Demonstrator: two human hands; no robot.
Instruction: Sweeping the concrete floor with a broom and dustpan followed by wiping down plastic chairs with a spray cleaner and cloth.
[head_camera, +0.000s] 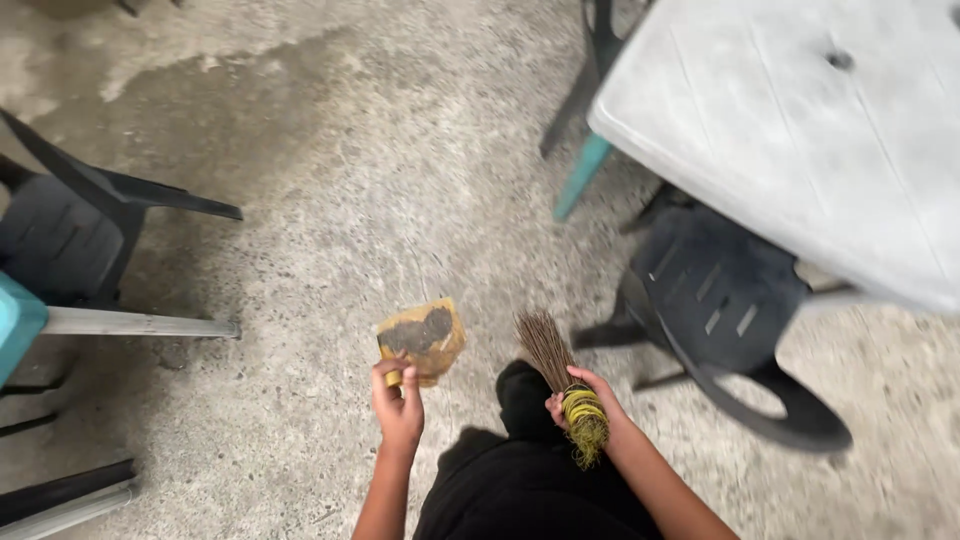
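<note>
1. Left hand (398, 405) grips the handle end of a small yellow-brown flat dustpan (424, 338), fingers curled tight around it, held up off the floor at a tilt.
2. A dark patch of dirt sits on the dustpan's face, so some sweepings appear to be already collected; exactly what the dirt is cannot be told.
3. Right hand (583, 402) is closed around the bound end of a short stick broom of brown twigs (556, 365), fingers wrapped at the yellow-green cord binding (586, 425).
4. Broom bristles point up and away from the person, off the ground, just beside the dustpan but not touching it.
5. Grey rough concrete floor (380, 180) below looks mostly swept near the feet; stains and pale patches show farther off, and whether any loose debris is left is too fine to tell.
6. Judgement: gathering looks largely done, and the loaded dustpan is not yet emptied.
7. Surroundings: white plastic table (800, 130) at upper right, black plastic chair (720, 310) under its edge, another black chair (70, 235) at left, teal item (15, 325) at left edge.
8. Person's dark clothing (530, 480) at bottom centre.
</note>
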